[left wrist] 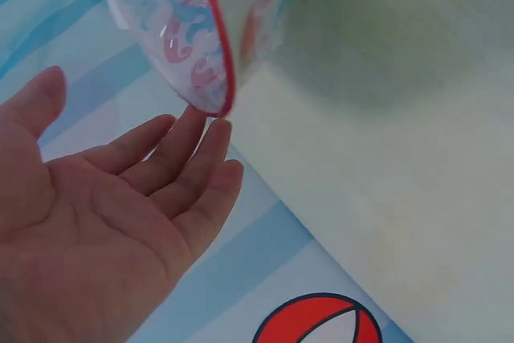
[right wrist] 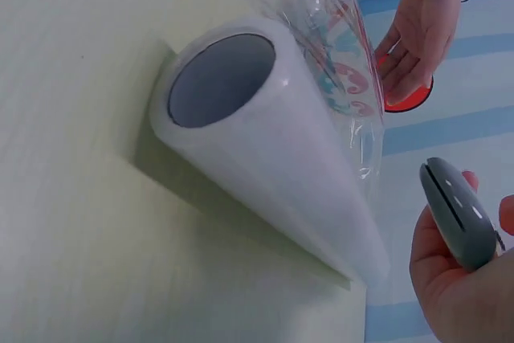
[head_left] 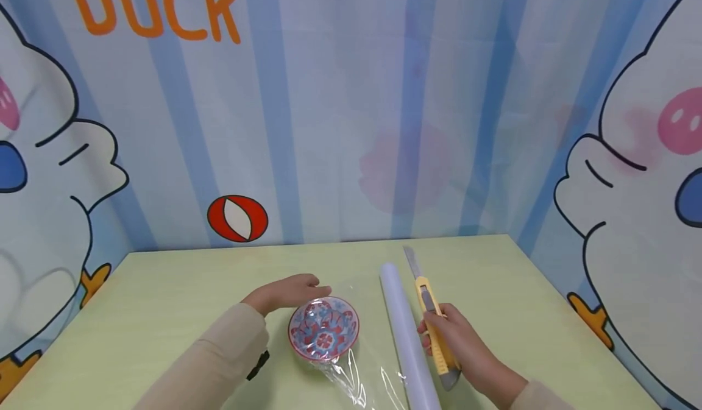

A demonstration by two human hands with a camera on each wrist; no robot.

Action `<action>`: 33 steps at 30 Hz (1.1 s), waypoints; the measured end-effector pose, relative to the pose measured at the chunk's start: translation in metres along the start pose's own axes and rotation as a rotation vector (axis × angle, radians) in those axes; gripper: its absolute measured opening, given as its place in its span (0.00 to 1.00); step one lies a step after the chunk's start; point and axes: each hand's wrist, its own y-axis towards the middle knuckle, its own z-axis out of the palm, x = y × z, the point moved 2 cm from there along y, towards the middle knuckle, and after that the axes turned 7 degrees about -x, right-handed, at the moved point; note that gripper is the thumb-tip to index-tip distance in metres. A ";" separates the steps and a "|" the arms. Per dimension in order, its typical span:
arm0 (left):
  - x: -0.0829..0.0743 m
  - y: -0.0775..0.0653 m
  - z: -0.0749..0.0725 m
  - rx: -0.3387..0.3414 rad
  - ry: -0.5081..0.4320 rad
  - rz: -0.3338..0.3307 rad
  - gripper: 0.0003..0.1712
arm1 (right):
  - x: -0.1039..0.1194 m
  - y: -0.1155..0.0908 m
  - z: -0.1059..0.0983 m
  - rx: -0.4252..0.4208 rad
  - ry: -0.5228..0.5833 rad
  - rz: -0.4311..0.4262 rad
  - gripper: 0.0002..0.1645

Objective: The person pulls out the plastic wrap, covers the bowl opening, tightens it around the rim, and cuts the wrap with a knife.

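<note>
A patterned red-and-blue bowl (head_left: pixel 325 332) sits on the table with clear plastic film (head_left: pixel 351 381) over it. My left hand (head_left: pixel 289 292) is at the bowl's far left side, fingers nearly straight; in the left wrist view, its fingertips (left wrist: pixel 215 130) are right at the red rim. My right hand (head_left: pixel 466 346) grips a yellow utility knife (head_left: pixel 432 321), its blade out and pointing away from me. Between the knife and the bowl lies a roll of plastic wrap (head_left: pixel 404 337), and film runs from it to the bowl. The roll's hollow end (right wrist: pixel 221 78) shows in the right wrist view.
The pale yellow table (head_left: pixel 181 300) ends at a striped blue-and-white curtain (head_left: pixel 340 123) behind it. Duck drawings (head_left: pixel 647 227) and a red-and-white ball (head_left: pixel 237 218) are printed on that backdrop.
</note>
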 end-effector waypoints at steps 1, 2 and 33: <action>-0.004 0.004 0.001 0.006 0.046 -0.005 0.36 | 0.003 0.001 0.001 -0.002 -0.005 0.002 0.17; -0.007 0.008 0.002 0.011 0.087 -0.011 0.34 | 0.005 0.002 0.001 -0.005 -0.010 0.006 0.16; 0.014 0.149 0.063 0.006 0.433 -0.022 0.21 | 0.020 0.059 0.073 0.092 -0.602 -0.194 0.09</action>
